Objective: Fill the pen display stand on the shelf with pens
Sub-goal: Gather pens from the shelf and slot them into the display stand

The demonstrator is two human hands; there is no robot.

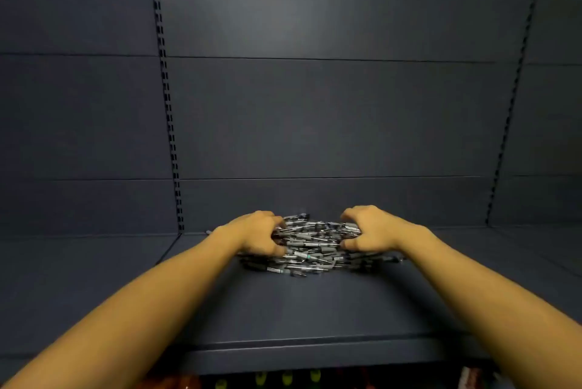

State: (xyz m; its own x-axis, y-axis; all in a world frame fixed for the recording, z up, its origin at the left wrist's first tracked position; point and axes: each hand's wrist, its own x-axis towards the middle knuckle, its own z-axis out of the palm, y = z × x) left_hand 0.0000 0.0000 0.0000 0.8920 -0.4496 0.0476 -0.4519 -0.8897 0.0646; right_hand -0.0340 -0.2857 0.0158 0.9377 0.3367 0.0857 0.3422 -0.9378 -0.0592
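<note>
A loose heap of many grey and black pens (315, 250) lies on the dark shelf (302, 310), near its back panel. My left hand (258, 234) grips the left side of the heap, fingers curled into the pens. My right hand (368, 228) grips the right side the same way, thumb low and fingers over the top. Both forearms reach forward over the shelf. No pen display stand shows in this view.
The dark back panel (315, 105) rises behind the heap, with slotted uprights at the left (170, 124) and right (510, 124). Adjoining shelves run to both sides. Below the front edge (315, 354), coloured goods (286, 379) show dimly on a lower level.
</note>
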